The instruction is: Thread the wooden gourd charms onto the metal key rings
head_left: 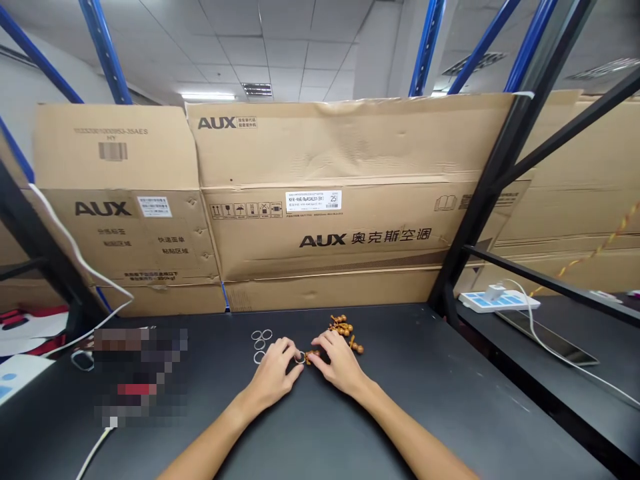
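Left hand (273,373): ring (299,357); right hand (341,363): peg (313,356)

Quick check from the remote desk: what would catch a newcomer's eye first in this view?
The big AUX cardboard boxes stand across the back of the black table. At the centre, the left hand and right hand meet over a small ring and a brown gourd-shaped piece, with more rings to the left and a pile of pieces behind the right hand.

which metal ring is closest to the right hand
The ring between the left hand and right hand, at the left fingertips; the other rings lie grouped further left on the black table.
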`<state>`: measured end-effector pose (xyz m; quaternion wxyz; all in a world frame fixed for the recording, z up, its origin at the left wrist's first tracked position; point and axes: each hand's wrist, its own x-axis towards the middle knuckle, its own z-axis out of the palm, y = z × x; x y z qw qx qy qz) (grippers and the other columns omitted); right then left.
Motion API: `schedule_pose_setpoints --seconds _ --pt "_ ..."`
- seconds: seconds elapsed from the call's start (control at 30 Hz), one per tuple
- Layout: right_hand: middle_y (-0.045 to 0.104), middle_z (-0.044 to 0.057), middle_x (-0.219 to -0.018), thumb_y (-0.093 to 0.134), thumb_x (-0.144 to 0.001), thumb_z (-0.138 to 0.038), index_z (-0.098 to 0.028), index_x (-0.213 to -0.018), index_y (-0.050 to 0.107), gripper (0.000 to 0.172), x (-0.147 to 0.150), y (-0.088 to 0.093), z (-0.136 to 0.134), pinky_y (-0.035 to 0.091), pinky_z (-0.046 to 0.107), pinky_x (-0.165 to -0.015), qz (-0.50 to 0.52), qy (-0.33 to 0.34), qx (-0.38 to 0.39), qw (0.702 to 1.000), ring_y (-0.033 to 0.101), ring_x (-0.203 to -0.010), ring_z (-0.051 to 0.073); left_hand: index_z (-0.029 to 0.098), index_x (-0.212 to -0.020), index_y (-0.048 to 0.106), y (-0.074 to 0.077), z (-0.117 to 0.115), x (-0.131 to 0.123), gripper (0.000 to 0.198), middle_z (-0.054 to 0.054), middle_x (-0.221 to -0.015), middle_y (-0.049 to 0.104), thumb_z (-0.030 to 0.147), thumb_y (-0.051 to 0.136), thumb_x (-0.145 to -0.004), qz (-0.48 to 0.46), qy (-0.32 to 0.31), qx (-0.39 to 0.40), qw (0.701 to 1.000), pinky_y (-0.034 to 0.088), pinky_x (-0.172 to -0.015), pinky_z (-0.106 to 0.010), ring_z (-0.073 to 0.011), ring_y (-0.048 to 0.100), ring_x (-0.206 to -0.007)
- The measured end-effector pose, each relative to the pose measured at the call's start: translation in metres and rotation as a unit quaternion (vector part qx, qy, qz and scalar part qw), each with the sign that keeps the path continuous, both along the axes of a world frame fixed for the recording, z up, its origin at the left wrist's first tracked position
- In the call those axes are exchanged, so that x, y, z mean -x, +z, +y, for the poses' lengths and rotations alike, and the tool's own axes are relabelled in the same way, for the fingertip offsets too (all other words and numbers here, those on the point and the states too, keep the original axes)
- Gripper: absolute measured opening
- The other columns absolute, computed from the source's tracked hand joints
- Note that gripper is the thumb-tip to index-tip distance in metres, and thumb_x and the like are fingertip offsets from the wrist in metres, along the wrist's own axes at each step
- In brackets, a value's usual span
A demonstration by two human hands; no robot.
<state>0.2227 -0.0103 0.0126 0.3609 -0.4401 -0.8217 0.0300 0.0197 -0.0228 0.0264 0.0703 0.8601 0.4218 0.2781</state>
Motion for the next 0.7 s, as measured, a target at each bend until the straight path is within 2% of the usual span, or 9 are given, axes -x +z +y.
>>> schedule_pose_setpoints --seconds 0.07,0.13,0.17,0.23,0.3,0.37,0.5,0.7 --pt "0.061 0.004 -0.077 0.055 -0.088 -0.026 -0.019 -0.077 0.060 0.014 0.002 0.002 -0.002 0.043 0.032 -0.076 -0.021 0.005 0.006 1.000 0.055 -0.078 0.019 0.021 -0.084 0.060 0.002 -0.002 -0.001 0.010 -0.004 -0.087 0.058 0.026 0.053 -0.088 0.034 -0.016 -0.005 0.999 0.046 -0.080 -0.037 -0.0204 0.055 -0.082" --pt "0.060 0.002 -0.070 0.052 -0.088 -0.024 -0.019 -0.071 0.059 0.019 0.004 0.002 -0.005 0.043 0.030 -0.072 -0.057 0.030 0.022 0.998 0.055 -0.072 0.017 0.021 -0.087 0.062 0.003 -0.003 -0.003 0.015 -0.004 -0.085 0.060 0.027 0.048 -0.091 0.068 -0.031 -0.011 0.997 0.046 -0.080 -0.038 -0.0209 0.055 -0.082" --pt "0.062 0.003 -0.073 0.052 -0.088 -0.023 -0.020 -0.075 0.061 0.016 0.004 0.002 -0.005 0.043 0.030 -0.073 -0.073 0.038 0.028 0.996 0.056 -0.074 0.017 0.021 -0.093 0.062 0.002 -0.003 -0.003 0.017 -0.005 -0.091 0.062 0.028 0.047 -0.092 0.079 -0.031 -0.015 0.996 0.045 -0.082 -0.039 -0.0219 0.056 -0.087" --pt "0.065 0.006 -0.095 0.053 -0.088 -0.026 -0.020 -0.095 0.065 0.015 0.004 -0.001 -0.005 0.044 0.033 -0.081 -0.090 0.029 0.031 0.995 0.057 -0.091 0.020 0.022 -0.111 0.060 -0.001 -0.002 -0.003 0.024 -0.008 -0.110 0.062 0.030 0.046 -0.092 0.084 -0.018 -0.025 0.996 0.044 -0.089 -0.042 -0.0249 0.055 -0.101" --pt "0.060 0.010 -0.120 0.052 -0.089 -0.033 -0.020 -0.114 0.060 0.029 0.003 -0.004 -0.003 0.040 0.039 -0.094 -0.093 0.001 0.038 0.995 0.052 -0.111 0.024 0.021 -0.123 0.054 -0.006 0.000 -0.001 0.034 -0.009 -0.125 0.057 0.034 0.046 -0.093 0.079 -0.003 -0.030 0.996 0.040 -0.098 -0.045 -0.0268 0.050 -0.114" --pt "0.051 0.011 -0.134 0.049 -0.091 -0.039 -0.019 -0.125 0.056 0.040 0.001 -0.007 -0.001 0.034 0.043 -0.104 -0.100 -0.011 0.061 0.993 0.044 -0.124 0.026 0.020 -0.127 0.052 -0.011 0.002 0.001 0.039 -0.010 -0.131 0.054 0.036 0.045 -0.093 0.075 0.009 -0.027 0.997 0.037 -0.103 -0.046 -0.0272 0.047 -0.121" --pt "0.041 0.012 -0.144 0.046 -0.092 -0.044 -0.019 -0.134 0.049 0.049 -0.003 -0.007 0.001 0.028 0.045 -0.110 -0.114 0.003 0.109 0.987 0.034 -0.134 0.027 0.018 -0.129 0.052 -0.017 0.004 0.004 0.041 -0.011 -0.134 0.052 0.038 0.044 -0.093 0.080 0.011 -0.014 0.997 0.036 -0.105 -0.046 -0.0273 0.045 -0.124" --pt "0.039 0.011 -0.145 0.047 -0.091 -0.046 -0.019 -0.135 0.047 0.052 -0.005 -0.002 0.000 0.024 0.047 -0.113 -0.112 0.018 0.121 0.986 0.031 -0.136 0.026 0.020 -0.129 0.052 -0.016 0.004 0.004 0.041 -0.010 -0.133 0.053 0.037 0.046 -0.092 0.066 0.008 -0.015 0.998 0.037 -0.105 -0.047 -0.0272 0.046 -0.124"
